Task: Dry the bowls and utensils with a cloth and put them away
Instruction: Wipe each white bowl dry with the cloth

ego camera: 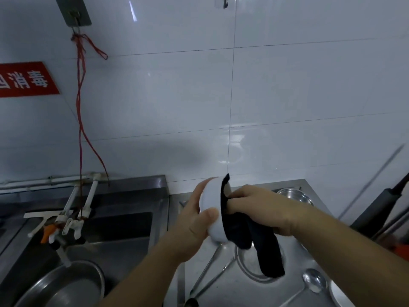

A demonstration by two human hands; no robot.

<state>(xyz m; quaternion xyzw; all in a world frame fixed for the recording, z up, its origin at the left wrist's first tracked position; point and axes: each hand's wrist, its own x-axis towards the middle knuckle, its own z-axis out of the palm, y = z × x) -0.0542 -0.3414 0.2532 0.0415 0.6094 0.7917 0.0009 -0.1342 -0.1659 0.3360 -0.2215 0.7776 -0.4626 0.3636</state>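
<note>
Left hand [197, 220] gripping bowl [212, 209], right hand [263, 209] wiping

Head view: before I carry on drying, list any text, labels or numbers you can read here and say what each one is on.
"消毒": white characters on the red sign stuck to the white tiled wall at left. A further character to their left is cut off by the frame edge and cannot be read.
No text shows on the white bowl, the dark cloth, the spoon or the steel counter.
</note>
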